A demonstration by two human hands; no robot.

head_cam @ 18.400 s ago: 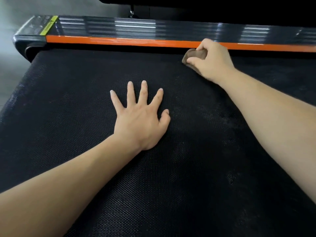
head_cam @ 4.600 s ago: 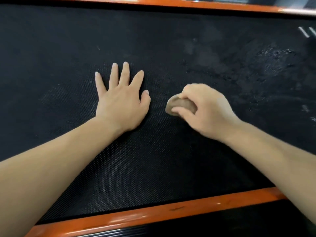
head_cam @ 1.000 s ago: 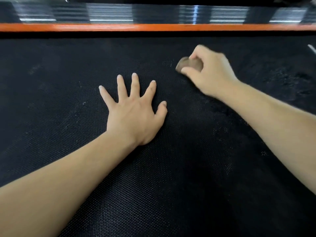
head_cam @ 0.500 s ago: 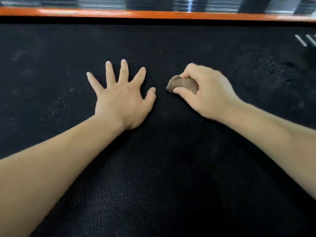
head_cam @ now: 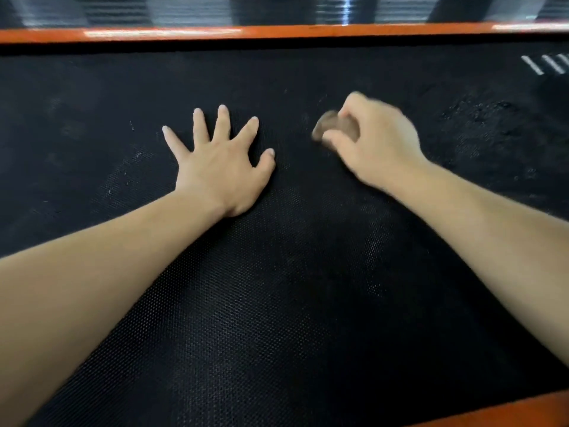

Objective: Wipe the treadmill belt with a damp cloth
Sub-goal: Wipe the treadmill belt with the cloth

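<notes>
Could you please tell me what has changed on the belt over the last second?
The right hand has pulled the cloth nearer across the belt, from beyond the fingertips of the left hand to level with its fingers; it is blurred. The left hand stays flat with fingers spread, and the right hand still grips the cloth.

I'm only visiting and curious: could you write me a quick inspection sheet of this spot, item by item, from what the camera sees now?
Surface: black textured treadmill belt; dull smudges at right, pale specks at left.
Job's things: small brown cloth, bunched, blurred, at the belt.
Clutter: nothing seen.
Hands: left hand flat on the belt, fingers spread; right hand grips the cloth.
Cables: nothing seen.
Surroundings: orange side rail beyond the belt; orange strip at the near right corner; white stripes far right.
</notes>
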